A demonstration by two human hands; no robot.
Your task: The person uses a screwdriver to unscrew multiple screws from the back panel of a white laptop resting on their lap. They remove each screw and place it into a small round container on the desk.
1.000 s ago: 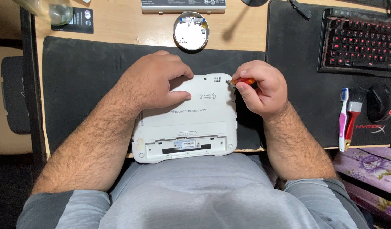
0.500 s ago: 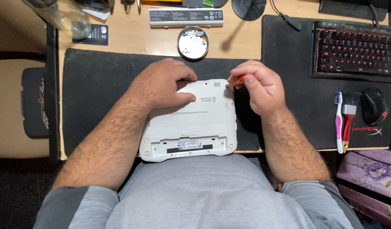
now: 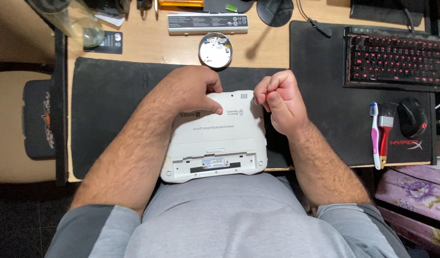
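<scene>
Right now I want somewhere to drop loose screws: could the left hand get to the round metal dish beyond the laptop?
Probably yes. The left hand rests on the white laptop, and the round metal dish sits just beyond it on bare desk, nothing between. The right hand is off to the side.

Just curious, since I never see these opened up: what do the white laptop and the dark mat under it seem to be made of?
The white laptop looks like hard moulded plastic with a matte finish: even white, rounded corners, a slotted vent. The dark mat seems a soft, dull fabric or rubber sheet, lying flat with no shine; I can't tell which. The left hand rests on the laptop.
</scene>
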